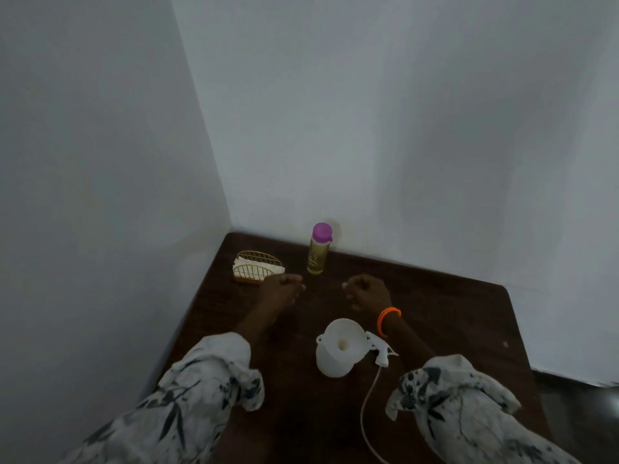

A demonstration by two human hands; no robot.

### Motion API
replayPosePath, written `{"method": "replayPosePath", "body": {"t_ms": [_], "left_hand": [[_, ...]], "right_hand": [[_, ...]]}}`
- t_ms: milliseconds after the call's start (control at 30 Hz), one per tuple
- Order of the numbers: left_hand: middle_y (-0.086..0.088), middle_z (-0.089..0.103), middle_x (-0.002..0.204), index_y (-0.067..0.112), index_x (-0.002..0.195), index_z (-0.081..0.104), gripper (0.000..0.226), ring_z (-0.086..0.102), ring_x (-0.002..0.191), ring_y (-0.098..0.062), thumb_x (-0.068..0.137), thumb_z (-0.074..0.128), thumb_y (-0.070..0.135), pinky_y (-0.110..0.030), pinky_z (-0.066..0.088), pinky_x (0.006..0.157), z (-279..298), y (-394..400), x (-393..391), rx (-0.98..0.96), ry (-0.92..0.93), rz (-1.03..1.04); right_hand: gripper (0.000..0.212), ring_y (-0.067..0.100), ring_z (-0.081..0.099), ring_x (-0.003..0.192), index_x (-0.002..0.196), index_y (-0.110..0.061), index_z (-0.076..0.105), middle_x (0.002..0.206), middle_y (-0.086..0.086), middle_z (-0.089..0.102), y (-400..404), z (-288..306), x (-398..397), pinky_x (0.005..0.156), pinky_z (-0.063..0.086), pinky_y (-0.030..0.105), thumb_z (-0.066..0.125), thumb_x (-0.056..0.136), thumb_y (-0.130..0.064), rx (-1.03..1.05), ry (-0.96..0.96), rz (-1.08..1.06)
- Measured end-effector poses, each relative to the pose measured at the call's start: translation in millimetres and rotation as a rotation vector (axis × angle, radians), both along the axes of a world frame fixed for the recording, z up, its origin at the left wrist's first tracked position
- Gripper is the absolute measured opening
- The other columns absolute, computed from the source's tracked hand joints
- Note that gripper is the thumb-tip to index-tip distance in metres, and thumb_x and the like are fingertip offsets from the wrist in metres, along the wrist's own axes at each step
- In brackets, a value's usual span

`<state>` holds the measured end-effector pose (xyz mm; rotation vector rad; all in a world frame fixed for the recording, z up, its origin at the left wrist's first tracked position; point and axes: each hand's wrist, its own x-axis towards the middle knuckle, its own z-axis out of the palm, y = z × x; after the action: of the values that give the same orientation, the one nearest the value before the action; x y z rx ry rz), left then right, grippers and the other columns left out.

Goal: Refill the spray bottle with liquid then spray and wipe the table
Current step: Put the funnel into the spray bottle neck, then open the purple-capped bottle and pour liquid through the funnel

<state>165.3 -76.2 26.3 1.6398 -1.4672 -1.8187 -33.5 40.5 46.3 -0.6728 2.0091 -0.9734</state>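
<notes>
Both hands [283, 289] [366, 293] curl empty near the capped bottle [318, 251] (yellowish liquid inside).

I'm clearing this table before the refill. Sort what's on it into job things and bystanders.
For the job:
- white spray bottle with funnel in its neck
- sprayer head, off, tube trailing
- purple-capped bottle of yellowish liquid
- napkins, probably for wiping

Lying about:
- gold wire holder itself
</notes>
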Motion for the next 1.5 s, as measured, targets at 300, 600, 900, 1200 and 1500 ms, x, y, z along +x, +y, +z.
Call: {"method": "replayPosePath", "body": {"t_ms": [300,600,900,1200,1500], "left_hand": [[-0.010,0.070,0.125,0.012,0.132,0.063,0.068,0.066,0.116,-0.026,0.069,0.087,0.020,-0.046,0.053,0.102,-8.0,-60.5,-62.5,-0.512,-0.057,-0.210],[-0.007,0.075,0.109,0.010,0.117,0.069,0.051,0.072,0.102,-0.020,0.072,0.089,0.022,-0.045,0.059,0.094,-14.7,-66.9,-84.4,-0.519,-0.011,-0.239],[0.002,0.079,0.086,0.015,0.102,0.077,0.045,0.076,0.074,-0.010,0.067,0.093,0.037,-0.024,0.062,0.061,50.0,-30.9,-97.0,-0.515,0.161,-0.077],[0.000,0.071,0.126,0.018,0.132,0.063,0.048,0.065,0.120,-0.019,0.087,0.079,0.023,-0.038,0.053,0.102,142.8,-23.2,-83.4,-0.292,0.560,-0.317],[-0.023,0.045,0.153,-0.001,0.150,0.040,0.057,0.039,0.145,-0.041,0.096,0.056,0.012,-0.049,0.037,0.116,216.0,-9.9,-76.5,0.031,1.024,-0.757]], "right_hand": [[0.045,0.030,0.055,0.128,0.134,0.000,0.058,0.136,0.017,0.060,-85.2,-1.1,-9.0,0.106,0.038,0.029,0.065,0.089,0.000,-0.006,0.272,0.340],[0.058,0.032,0.059,0.124,0.134,-0.005,0.058,0.131,0.016,0.064,-88.4,-11.8,-21.5,0.106,0.047,0.045,0.071,0.079,0.004,-0.062,0.230,0.343],[0.053,0.002,0.067,0.105,0.125,-0.020,0.063,0.113,-0.007,0.072,-62.1,18.2,-23.8,0.086,0.053,0.015,0.084,0.077,-0.024,-0.289,0.188,0.251],[0.041,0.017,0.072,0.100,0.114,-0.015,0.069,0.107,0.003,0.076,-8.0,103.0,-40.7,0.089,0.059,0.036,0.084,0.075,-0.014,-0.405,0.101,0.330],[0.042,0.045,0.064,0.113,0.129,0.004,0.057,0.121,0.027,0.066,39.0,179.2,-37.8,0.099,0.052,0.053,0.068,0.089,0.000,-0.410,-0.247,0.570]]}}
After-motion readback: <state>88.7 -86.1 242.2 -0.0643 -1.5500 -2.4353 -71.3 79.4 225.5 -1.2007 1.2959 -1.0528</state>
